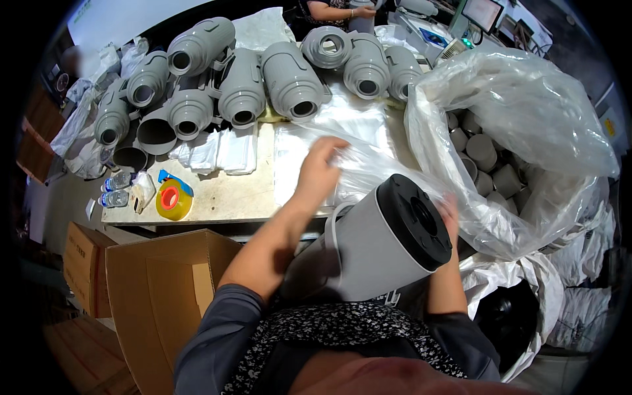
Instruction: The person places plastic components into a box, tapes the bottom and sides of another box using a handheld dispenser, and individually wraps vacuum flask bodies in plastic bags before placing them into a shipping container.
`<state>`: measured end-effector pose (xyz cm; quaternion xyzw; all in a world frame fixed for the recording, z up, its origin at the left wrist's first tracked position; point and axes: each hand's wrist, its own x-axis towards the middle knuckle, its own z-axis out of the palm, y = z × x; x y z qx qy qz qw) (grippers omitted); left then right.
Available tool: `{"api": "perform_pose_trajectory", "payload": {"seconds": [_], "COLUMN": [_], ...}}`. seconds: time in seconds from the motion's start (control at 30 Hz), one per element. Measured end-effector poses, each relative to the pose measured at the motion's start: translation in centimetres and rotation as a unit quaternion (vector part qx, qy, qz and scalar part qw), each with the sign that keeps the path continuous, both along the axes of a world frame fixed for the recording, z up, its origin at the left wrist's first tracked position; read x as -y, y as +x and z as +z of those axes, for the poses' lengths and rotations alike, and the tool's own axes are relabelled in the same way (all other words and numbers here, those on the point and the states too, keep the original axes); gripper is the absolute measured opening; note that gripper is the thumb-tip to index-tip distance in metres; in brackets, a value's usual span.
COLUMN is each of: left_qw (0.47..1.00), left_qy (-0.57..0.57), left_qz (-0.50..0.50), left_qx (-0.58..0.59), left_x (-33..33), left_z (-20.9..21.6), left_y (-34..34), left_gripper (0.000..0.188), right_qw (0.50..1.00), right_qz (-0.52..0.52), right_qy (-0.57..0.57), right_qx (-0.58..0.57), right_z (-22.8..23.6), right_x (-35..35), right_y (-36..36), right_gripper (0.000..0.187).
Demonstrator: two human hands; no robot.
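Small grey cups (482, 153) are heaped inside a large clear plastic bag (526, 85), which stands open at the right. Nearer, black pieces (503, 322) are contained in a white bag (550, 276), their exact shape lost in shadow. At the near left, an open cardboard box (131, 296) is placed beside the surface (224, 204); only part of its inside can be seen. On the surface's left end, a yellow container (174, 205) with a red-rimmed opening is set near two clear bottles (116, 199).

A grey flask (375, 253) is positioned between the forearms, before the near edge of the surface. It is tilted, its black end (418, 224) turned up toward the right; a round, dark recess is centred in that end. A pale curved handle (332, 227) is seen on its far left side.

Clear plastic film (372, 168) is met by the bent fingers of the left hand (322, 168); whether it is gripped cannot be told. The right hand (450, 217) is largely hidden behind the black end, so its hold cannot be told.
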<state>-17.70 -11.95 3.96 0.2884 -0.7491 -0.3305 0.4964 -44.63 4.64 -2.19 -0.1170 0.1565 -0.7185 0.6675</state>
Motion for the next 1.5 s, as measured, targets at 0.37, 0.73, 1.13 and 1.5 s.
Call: {"api": "perform_pose_trajectory", "payload": {"seconds": [0.37,0.73,1.13,1.5], "left_qw": [0.976,0.977,0.855,0.711], "left_qy": [-0.134,-0.031,0.204,0.416], "left_qz": [0.12,0.053,0.472,0.132], "left_qx": [0.124,0.205,-0.069,0.552], "left_x": [-8.4,-17.2,-29.1,-26.8], "left_z": [-8.5,-5.1,4.7,-23.6], "left_y": [11.2,13.1,39.6,35.9], "left_gripper": [0.023,0.067,0.04,0.037], "right_qw": [0.804,0.637,0.717,0.613], "right_qz": [-0.081,0.321,0.392,0.401], "right_qy": [0.171,-0.322,-0.128,-0.193], "right_qx": [-0.564,-0.622,-0.562,-0.652], "right_z": [3.9,-7.3,0.3,-2.8], "right_x": [-10.2,-5.5,-0.8,-0.3], "right_y": [11.3,23.0,20.6,25.9], "right_gripper": [0.011,0.016,0.038,0.035]}}
